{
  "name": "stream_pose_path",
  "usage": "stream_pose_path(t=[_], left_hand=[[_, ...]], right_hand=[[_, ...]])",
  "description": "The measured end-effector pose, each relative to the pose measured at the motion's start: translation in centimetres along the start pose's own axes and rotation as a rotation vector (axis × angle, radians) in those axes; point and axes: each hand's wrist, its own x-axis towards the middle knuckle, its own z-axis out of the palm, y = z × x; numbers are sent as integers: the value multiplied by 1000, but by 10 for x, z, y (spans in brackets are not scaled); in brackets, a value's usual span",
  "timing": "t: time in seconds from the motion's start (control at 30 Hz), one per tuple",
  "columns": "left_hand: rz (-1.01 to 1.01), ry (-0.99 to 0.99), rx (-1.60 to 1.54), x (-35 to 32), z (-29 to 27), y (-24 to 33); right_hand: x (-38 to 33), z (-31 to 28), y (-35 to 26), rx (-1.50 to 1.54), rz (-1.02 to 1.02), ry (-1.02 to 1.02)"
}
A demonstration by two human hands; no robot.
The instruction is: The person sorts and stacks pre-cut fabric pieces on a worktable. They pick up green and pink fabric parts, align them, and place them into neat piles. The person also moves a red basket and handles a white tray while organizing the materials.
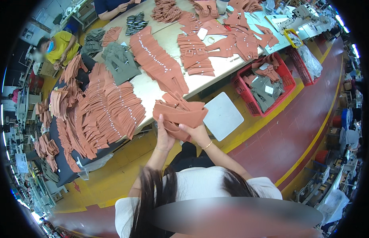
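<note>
Both my hands grip a folded bundle of terracotta fabric straps point(180, 113) just off the table's near edge. My left hand point(164, 134) is closed on the bundle's left side, thumb up along it. On its lower right side my right hand point(197, 134) holds it, fingers partly hidden underneath. Just beyond lies a long overlapping row of terracotta fabric pieces point(154, 55) with small white marks. Further left spreads a wider fanned layer of similar pieces point(109, 103), beside a stack of grey-green pieces point(119, 63). Buckled terracotta belts point(194, 53) lie to the right.
A white stool point(223, 116) stands right of my hands, near a red crate point(242, 89) of terracotta and grey-green pieces. Across the pale table point(160, 27), a person in dark clothing point(107, 10) works; another in a yellow shirt point(65, 43) sits at left. Sewing machines point(307, 16) stand far right.
</note>
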Motion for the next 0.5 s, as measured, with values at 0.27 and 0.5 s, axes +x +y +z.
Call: stream_pose_path(t=[0.27,0.5], left_hand=[[-98,32,160,-3,-39,21],[-318,19,436,1,-54,28]], right_hand=[[32,2,19,638,233,124],[41,-46,35,797,118,287]])
